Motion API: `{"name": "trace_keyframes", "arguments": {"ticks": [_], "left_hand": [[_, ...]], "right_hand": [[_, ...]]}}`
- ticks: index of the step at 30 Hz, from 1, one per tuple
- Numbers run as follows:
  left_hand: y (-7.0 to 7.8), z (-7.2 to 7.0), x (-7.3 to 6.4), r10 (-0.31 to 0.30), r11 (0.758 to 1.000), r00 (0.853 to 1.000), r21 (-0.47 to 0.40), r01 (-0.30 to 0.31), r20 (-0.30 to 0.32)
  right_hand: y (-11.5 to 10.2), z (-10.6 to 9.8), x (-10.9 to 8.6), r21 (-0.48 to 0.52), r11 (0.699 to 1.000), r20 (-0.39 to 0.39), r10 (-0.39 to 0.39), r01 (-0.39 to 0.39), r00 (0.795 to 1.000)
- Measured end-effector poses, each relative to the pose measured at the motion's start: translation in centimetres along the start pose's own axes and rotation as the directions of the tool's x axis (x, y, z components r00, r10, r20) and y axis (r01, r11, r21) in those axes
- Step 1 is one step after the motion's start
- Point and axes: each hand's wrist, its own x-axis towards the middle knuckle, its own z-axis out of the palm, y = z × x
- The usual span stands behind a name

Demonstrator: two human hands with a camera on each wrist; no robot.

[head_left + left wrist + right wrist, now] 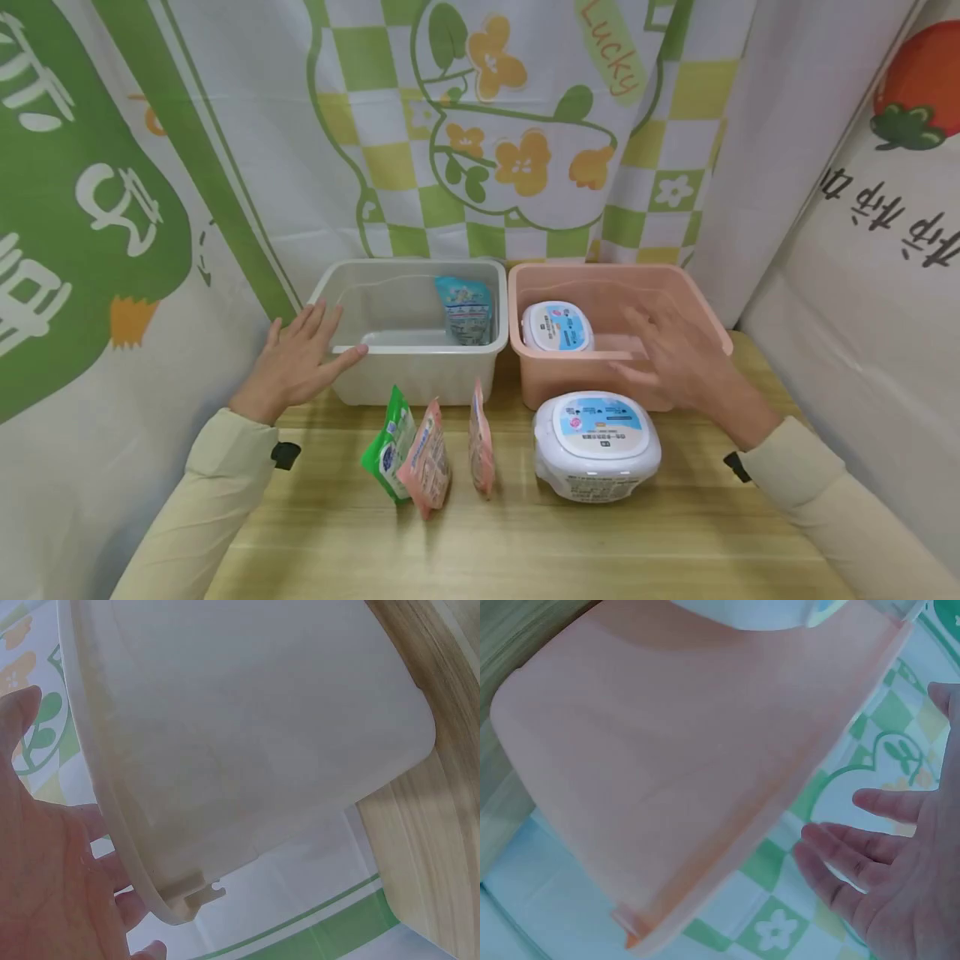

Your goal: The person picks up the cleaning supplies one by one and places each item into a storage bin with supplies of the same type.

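Note:
My left hand (300, 358), fingers spread, is at the left front corner of a white plastic bin (412, 375); in the left wrist view its fingers lie partly behind the bin's rim (120, 825). Above the front of a pink plastic bin (534, 379) is my right hand (678, 358). The right wrist view shows that hand's loosely extended fingers apart from the pink rim (780, 799), holding nothing. A blue pouch (467, 312) stands inside the white bin at its right. Inside the pink bin, a white tub (558, 327) with a blue-labelled lid sits at the left.
On the wooden table (510, 550), before the bins, stand a green packet (392, 454), a pink packet (427, 467) and another pink packet (482, 446). A larger white tub (597, 454) stands before the pink bin. Printed cloth (517, 225) hangs behind.

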Motion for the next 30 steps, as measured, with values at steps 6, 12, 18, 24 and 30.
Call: {"name": "trace_keyframes", "arguments": {"ticks": [6, 12, 18, 24, 30], "left_hand": [[-0.3, -0.2, 0.3, -0.011, 1.000, 1.000, 0.002, 0.011, 0.002], [-0.5, -0.4, 0.6, -0.018, 1.000, 1.000, -0.016, 0.018, 0.005], [-0.8, -0.5, 0.7, -0.022, 0.999, 1.000, -0.025, 0.022, 0.004], [-1.0, -0.4, 0.7, -0.027, 0.999, 1.000, -0.030, 0.027, 0.001], [-1.4, -0.1, 0.6, -0.032, 0.999, 0.999, -0.030, 0.032, 0.010]], "right_hand": [[-1.2, -1.0, 0.5, 0.033, 0.993, -0.090, -0.108, 0.111, 0.990], [-2.8, -2.4, 0.5, 0.116, 0.993, 0.109, -0.024, 0.012, 0.994], [-3.9, -2.8, 0.7, 0.119, 0.992, 0.190, -0.064, 0.042, 0.980], [-4.6, -2.8, 0.6, 0.160, 0.982, 0.242, -0.136, 0.099, 0.961], [-5.5, -2.5, 0.3, 0.205, 0.978, 0.329, -0.109, 0.042, 0.938]]}}
